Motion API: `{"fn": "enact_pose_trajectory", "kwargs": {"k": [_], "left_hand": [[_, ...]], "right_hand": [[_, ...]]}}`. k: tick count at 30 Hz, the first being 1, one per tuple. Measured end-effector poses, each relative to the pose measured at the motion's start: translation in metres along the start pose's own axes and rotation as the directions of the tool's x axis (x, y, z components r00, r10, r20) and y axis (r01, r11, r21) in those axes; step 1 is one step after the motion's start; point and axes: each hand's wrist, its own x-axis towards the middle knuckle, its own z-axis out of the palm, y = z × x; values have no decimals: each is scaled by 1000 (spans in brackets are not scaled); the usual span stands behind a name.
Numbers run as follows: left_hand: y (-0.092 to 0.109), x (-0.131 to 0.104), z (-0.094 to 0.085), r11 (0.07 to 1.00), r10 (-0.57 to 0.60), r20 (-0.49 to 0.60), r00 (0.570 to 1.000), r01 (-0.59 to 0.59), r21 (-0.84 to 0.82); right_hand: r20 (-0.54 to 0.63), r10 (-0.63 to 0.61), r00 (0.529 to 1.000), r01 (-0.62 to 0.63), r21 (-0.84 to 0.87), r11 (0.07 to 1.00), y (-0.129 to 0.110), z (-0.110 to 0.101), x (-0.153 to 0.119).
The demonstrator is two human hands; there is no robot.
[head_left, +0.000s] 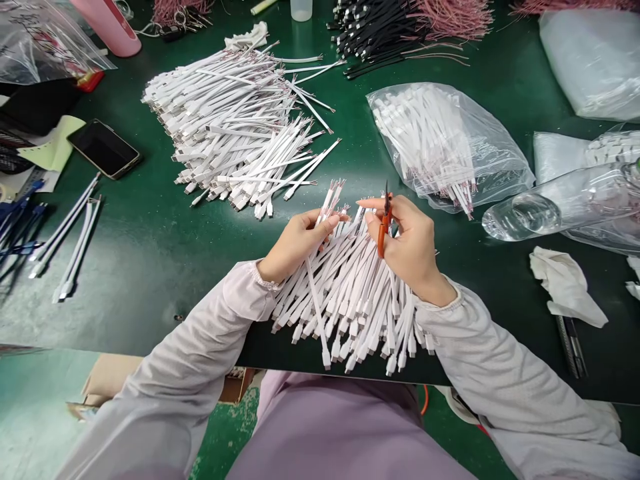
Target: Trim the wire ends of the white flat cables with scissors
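My left hand (303, 241) is closed on a few short white USB cables (329, 200), whose stripped reddish wire ends point away from me. Orange-handled scissors (383, 233) sit in my right hand (413, 243), blades pointing up and away. That hand's index finger stretches toward the wire ends, with a small space between the two hands. Below both hands spreads a pile of white USB cables (350, 300), plugs toward me at the table edge. Farther off to the left lies a larger heap of the same white cables (235, 127).
Behind my right hand lies a plastic bag of white cables (430, 140), with a clear bottle (550, 207) to its right. Black cables (380, 30) are at the back. A phone (104, 148) and several loose cables (77, 250) lie left. Crumpled tissue (567, 287) and pens (571, 347) lie right.
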Motion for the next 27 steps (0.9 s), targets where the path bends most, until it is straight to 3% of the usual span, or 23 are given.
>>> {"fn": "enact_pose_trajectory", "kwargs": {"k": [5, 14, 20, 27], "left_hand": [[0, 2, -9, 990, -79, 91, 993, 89, -111], [3, 1, 3, 939, -184, -76, 980, 152, -307], [3, 1, 2, 948, -139, -92, 986, 106, -301], [4, -1, 4, 965, -50, -110, 993, 19, -261]], "right_hand": [[62, -40, 997, 41, -13, 999, 1, 0, -2], [189, -128, 974, 129, 11, 992, 3, 4, -4], [155, -147, 977, 151, -11, 989, 3, 5, -4], [200, -30, 979, 61, -152, 986, 6, -1, 2]]}}
